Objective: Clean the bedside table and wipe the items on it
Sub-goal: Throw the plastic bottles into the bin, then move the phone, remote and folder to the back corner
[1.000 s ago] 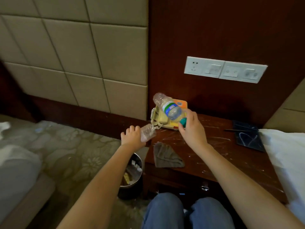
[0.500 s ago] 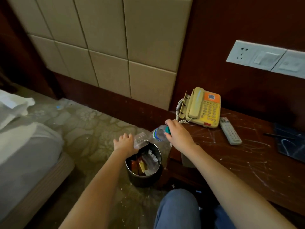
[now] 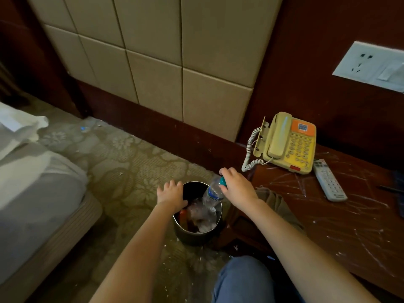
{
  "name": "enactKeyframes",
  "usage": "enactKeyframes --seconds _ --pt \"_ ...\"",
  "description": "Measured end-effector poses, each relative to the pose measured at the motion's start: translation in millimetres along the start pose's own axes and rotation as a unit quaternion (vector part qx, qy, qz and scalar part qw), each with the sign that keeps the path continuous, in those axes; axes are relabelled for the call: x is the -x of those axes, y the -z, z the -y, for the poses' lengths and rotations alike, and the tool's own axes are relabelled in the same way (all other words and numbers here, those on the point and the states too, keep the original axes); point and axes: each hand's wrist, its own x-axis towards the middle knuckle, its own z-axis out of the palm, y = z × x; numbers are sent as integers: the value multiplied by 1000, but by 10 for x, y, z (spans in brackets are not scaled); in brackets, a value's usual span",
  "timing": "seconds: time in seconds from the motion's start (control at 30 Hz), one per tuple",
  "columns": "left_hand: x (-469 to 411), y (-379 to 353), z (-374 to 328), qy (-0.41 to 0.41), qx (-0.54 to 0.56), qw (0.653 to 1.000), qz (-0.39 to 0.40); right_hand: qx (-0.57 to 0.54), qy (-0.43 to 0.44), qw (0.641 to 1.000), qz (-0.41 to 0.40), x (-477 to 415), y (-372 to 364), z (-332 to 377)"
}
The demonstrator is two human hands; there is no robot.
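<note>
You are looking down on a dark wooden table (image 3: 349, 226) streaked all over with white marks. A yellow phone (image 3: 288, 143) is sitting at its back left corner, a remote (image 3: 329, 180) is lying just right of it, and a cloth (image 3: 275, 200) is draping over the left edge, partly behind your forearm. Padded wall panels (image 3: 153, 51) and a socket plate (image 3: 369, 66) are facing you, and a bed (image 3: 32, 182) is lying to the left across patterned carpet (image 3: 131, 154). A bin (image 3: 196, 235) is standing on the floor by the table's left edge. Your right hand (image 3: 237, 188) is gripping a bottle (image 3: 213, 193) by its capped neck, base dipping into the bin. Your left hand (image 3: 171, 194) is spreading open over the rim. Half a second ago it was holding a crushed bottle (image 3: 196, 212), which is now lying in the bin, and the right bottle was lying nearly level above the rim.
</note>
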Motion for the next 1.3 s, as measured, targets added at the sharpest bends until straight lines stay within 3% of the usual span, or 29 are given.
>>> enactKeyframes --seconds 0.33,0.63,0.93,1.3 --pt "50 74 237 29 20 999 7 -78 5 996 44 -143 -209 305" --pt "139 283 143 18 49 999 4 91 51 992 71 9 -45 207" --pt "282 735 -868 -77 120 989 -32 111 -2 993 34 634 500 -428" --pt "582 797 -2421 -215 14 975 -52 101 -155 982 28 1576 951 -1552"
